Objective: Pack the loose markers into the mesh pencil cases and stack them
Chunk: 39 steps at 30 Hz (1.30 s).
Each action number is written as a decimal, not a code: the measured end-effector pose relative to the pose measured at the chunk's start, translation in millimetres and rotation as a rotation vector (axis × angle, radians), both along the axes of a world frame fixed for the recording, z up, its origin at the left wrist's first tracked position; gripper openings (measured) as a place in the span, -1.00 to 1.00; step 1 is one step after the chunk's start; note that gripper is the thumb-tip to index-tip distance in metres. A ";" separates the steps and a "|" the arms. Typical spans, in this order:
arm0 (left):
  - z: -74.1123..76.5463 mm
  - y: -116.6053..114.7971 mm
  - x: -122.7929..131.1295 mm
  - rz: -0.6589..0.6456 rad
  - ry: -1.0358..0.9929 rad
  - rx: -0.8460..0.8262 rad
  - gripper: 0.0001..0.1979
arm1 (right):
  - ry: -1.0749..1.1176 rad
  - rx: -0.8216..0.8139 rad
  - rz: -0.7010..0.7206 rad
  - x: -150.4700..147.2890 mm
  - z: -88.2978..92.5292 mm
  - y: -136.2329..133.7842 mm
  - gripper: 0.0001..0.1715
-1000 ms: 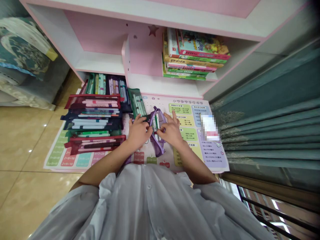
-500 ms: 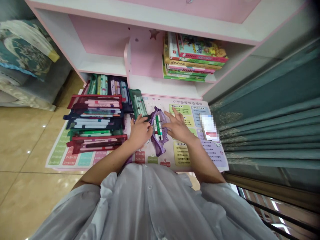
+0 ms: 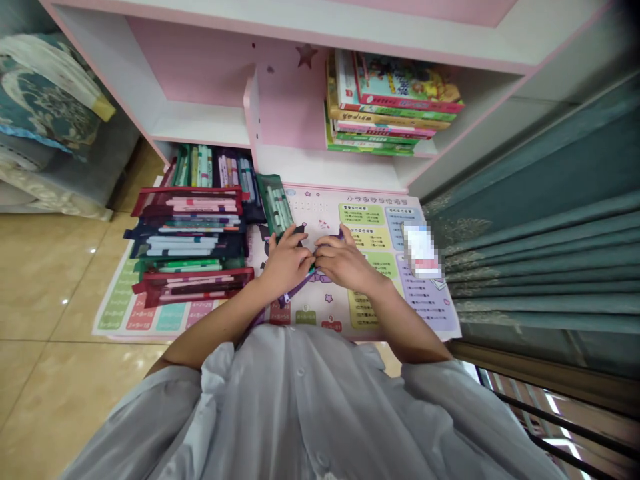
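Note:
A purple zip pencil pouch (image 3: pixel 299 288) lies slantwise on the printed desk mat, largely covered by my hands. My left hand (image 3: pixel 286 264) is closed on its left side, thumb and fingertips pinched at the middle. From the other side my right hand (image 3: pixel 345 264) grips it with bent fingers, and the fingertips of both hands nearly meet. Only a sliver of green shows between them; the markers inside are hidden. Just beyond my left hand is a green mesh pouch (image 3: pixel 278 207) holding pale markers.
Several filled mesh pouches, including a red one (image 3: pixel 200 284), are piled at the left of the desk mat (image 3: pixel 115 313). Books (image 3: pixel 395 107) are stacked on the pink-and-white shelf behind. A phone (image 3: pixel 423 249) lies at the right, near a teal curtain (image 3: pixel 550 247).
Both hands have come together over the purple pouch, which stood open with green and white markers showing. It is now tilted and its opening is covered.

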<state>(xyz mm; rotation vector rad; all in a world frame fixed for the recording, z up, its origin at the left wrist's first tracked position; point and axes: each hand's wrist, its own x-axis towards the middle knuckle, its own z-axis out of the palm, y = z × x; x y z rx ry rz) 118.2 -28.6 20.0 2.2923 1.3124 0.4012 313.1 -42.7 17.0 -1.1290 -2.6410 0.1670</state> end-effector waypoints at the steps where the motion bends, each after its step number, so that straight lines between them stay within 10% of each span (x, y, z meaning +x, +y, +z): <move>1: 1.6 0.7 -1.3 0.003 -0.001 -0.008 -0.78 | 0.003 -0.002 -0.012 0.4 -1.3 0.0 -0.67; 11: 19.4 13.8 -30.4 0.059 0.190 0.037 -0.57 | 0.006 0.006 -0.202 11.7 -4.9 -0.6 -0.73; 19: 5.7 16.9 -52.6 -0.001 0.145 0.079 -0.91 | 0.019 -0.058 -0.158 4.3 -2.0 5.4 -0.78; 39: 4.8 10.3 -62.6 -0.079 0.044 0.106 -0.90 | 0.147 -0.027 -0.045 -62.3 6.2 3.6 -0.85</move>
